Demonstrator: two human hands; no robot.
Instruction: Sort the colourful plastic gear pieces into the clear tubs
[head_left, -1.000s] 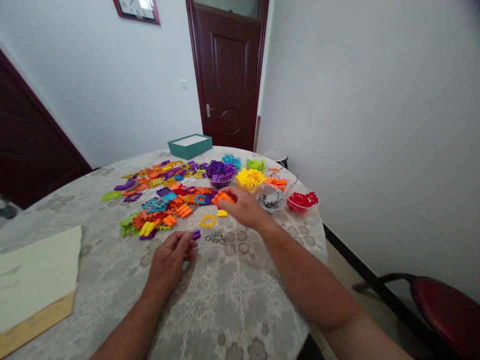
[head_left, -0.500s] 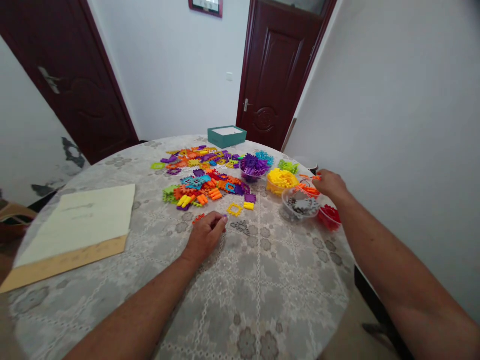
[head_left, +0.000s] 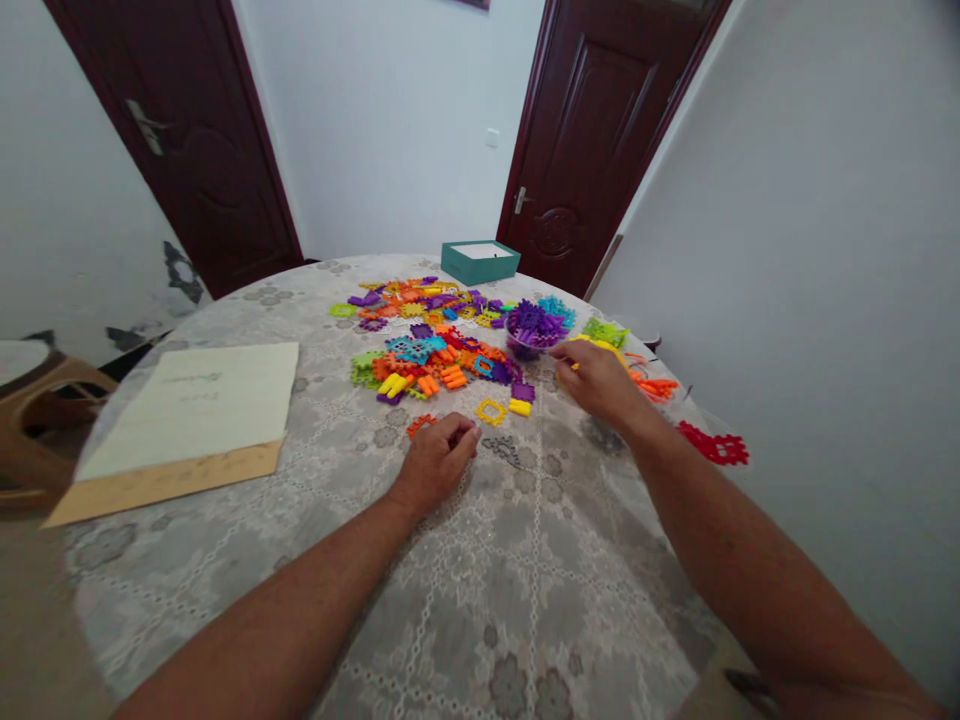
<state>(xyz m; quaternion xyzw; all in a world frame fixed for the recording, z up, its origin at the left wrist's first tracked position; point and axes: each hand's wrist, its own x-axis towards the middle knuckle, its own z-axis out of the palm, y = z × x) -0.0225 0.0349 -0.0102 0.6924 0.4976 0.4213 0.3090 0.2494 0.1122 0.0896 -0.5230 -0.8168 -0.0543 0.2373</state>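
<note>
My left hand (head_left: 442, 458) rests on the patterned tablecloth with curled fingers; a speck of purple shows at its fingertips, too small to make out. Beside it lie an orange-red piece (head_left: 421, 425), a grey piece (head_left: 501, 449) and a yellow square frame (head_left: 490, 411). My right hand (head_left: 598, 378) is above the bowls, its fingers closed beside the bowl of purple pieces (head_left: 534, 325); whatever it holds is hidden. It partly covers the yellow pieces (head_left: 600, 345). Orange pieces (head_left: 654, 386) and red pieces (head_left: 714, 444) sit to its right.
Mixed colourful pieces (head_left: 442, 360) lie in heaps across the middle. A green box (head_left: 480, 262) stands at the far edge. Paper sheets (head_left: 202, 405) lie at the left, with a brown stool (head_left: 67, 420) beyond the table. Green pieces (head_left: 606, 332) are at the back right.
My right hand has moved left from the orange pieces to beside the purple bowl. My left hand stays by the grey piece. The whole view has shifted somewhat.
</note>
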